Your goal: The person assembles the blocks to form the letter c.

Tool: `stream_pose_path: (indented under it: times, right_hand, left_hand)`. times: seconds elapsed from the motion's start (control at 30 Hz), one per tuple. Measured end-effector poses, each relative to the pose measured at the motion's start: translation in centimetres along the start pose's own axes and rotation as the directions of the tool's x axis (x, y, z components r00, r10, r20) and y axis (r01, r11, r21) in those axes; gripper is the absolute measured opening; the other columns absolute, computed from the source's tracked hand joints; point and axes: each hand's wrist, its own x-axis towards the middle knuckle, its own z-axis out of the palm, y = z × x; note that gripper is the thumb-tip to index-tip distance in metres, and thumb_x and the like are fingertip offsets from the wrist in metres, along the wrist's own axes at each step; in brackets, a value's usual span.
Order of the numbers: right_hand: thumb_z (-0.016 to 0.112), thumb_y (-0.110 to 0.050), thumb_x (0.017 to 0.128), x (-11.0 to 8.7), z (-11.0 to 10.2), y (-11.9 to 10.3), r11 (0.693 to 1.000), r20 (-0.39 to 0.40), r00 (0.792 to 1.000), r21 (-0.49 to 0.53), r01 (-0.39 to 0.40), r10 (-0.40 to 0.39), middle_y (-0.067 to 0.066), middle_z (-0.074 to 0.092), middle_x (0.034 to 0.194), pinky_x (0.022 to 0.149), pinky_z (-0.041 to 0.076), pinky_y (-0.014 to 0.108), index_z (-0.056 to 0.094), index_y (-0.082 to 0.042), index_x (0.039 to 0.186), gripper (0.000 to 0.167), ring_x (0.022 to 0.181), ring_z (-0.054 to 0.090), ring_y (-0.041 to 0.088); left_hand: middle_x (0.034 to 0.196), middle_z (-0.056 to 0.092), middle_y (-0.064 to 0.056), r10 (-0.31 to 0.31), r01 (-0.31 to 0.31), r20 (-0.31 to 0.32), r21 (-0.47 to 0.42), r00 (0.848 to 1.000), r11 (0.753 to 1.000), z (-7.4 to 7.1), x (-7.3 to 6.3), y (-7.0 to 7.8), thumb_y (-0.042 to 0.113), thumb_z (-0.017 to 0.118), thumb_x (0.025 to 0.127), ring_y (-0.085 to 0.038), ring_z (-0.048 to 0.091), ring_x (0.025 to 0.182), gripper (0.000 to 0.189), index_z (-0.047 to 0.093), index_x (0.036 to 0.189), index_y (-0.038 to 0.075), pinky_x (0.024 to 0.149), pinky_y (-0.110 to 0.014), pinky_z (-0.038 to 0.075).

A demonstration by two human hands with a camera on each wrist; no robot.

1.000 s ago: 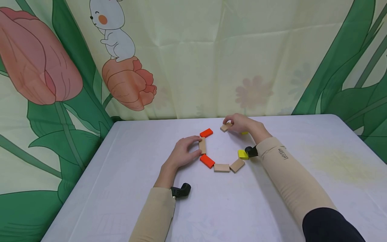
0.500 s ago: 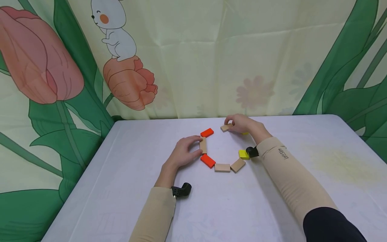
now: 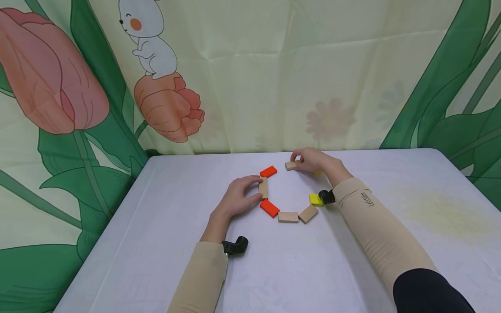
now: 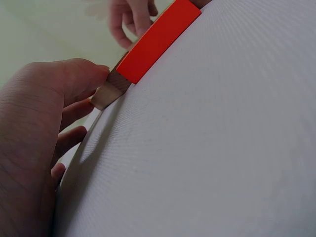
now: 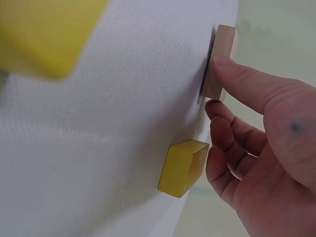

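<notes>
My left hand (image 3: 239, 195) spans a plain wooden block (image 3: 263, 188) at the ring's left side, thumb at its near end and a fingertip at its far end. Red blocks stand past both ends: one (image 3: 268, 171) behind, another (image 3: 269, 208) in front. At the back, my right hand (image 3: 313, 160) pinches a second plain wooden block (image 5: 220, 63) by its end. In the right wrist view, a yellow block (image 5: 183, 169) stands close to my curled lower fingers; the head view shows only a sliver of it under the hand.
Two more plain blocks, one level (image 3: 288, 217) and one slanted (image 3: 308, 214), form the near side of the ring. Another yellow block (image 3: 315, 200) lies by the right wrist camera (image 3: 326, 196). A white cloth covers the table (image 3: 156, 208); a printed curtain (image 3: 250, 87) hangs behind it.
The block in my right hand has turned slightly, from slanted to nearly level with the table's back edge. My left hand keeps its place on its block.
</notes>
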Motion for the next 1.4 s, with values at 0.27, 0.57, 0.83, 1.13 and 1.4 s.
stream_pose_path:
  times: [0.27,0.57,0.83,1.13,1.4]
  right_hand:
    - [0.067,-0.013,0.097,0.2,0.1,-0.4,1.000,-0.006,1.000,0.000,-0.030,0.030,0.017,0.061,0.110,0.086,0.048,0.042,0.063,-0.010,0.124,0.028,0.097,0.055,0.032]
    - [0.068,-0.019,0.097,0.8,0.5,-0.8,0.999,-0.010,0.999,0.023,-0.047,0.047,0.016,0.062,0.111,0.083,0.049,0.040,0.063,-0.011,0.126,0.031,0.098,0.055,0.031]
    - [0.068,-0.021,0.097,0.8,0.7,-1.7,0.999,-0.028,0.999,0.041,-0.019,0.021,0.015,0.063,0.107,0.089,0.048,0.043,0.064,-0.009,0.124,0.030,0.098,0.056,0.031]
    - [0.068,-0.015,0.096,1.1,1.0,-2.1,0.998,-0.018,0.999,0.050,-0.029,0.030,0.013,0.063,0.099,0.084,0.049,0.040,0.064,-0.007,0.122,0.027,0.092,0.056,0.029]
    - [0.068,-0.016,0.096,1.3,1.4,-2.3,0.999,-0.023,1.000,0.029,-0.020,0.021,0.013,0.063,0.101,0.084,0.047,0.040,0.065,-0.006,0.119,0.025,0.093,0.055,0.029]
  left_hand:
    - [0.140,0.059,0.000,-0.003,0.003,0.000,0.010,1.000,1.000,0.1,0.1,0.0,0.026,0.067,0.091,-0.019,0.048,0.134,0.043,0.065,0.133,0.017,0.115,-0.043,0.030]
    - [0.142,0.058,0.001,-0.034,0.034,0.001,0.009,0.999,0.999,0.2,0.0,0.0,0.028,0.067,0.091,-0.019,0.047,0.134,0.044,0.065,0.135,0.019,0.114,-0.046,0.033]
    - [0.141,0.059,0.001,-0.020,0.020,0.002,0.012,1.000,1.000,0.0,0.1,0.1,0.027,0.067,0.092,-0.018,0.048,0.134,0.043,0.065,0.134,0.018,0.114,-0.044,0.032]
    - [0.141,0.059,0.002,-0.024,0.024,0.005,0.015,1.000,1.000,0.0,0.2,0.0,0.027,0.068,0.091,-0.018,0.048,0.134,0.043,0.065,0.134,0.018,0.114,-0.043,0.033]
    - [0.140,0.059,0.001,-0.016,0.016,0.000,0.010,1.000,1.000,0.1,0.0,0.0,0.027,0.068,0.092,-0.019,0.049,0.133,0.043,0.066,0.133,0.017,0.113,-0.044,0.034]
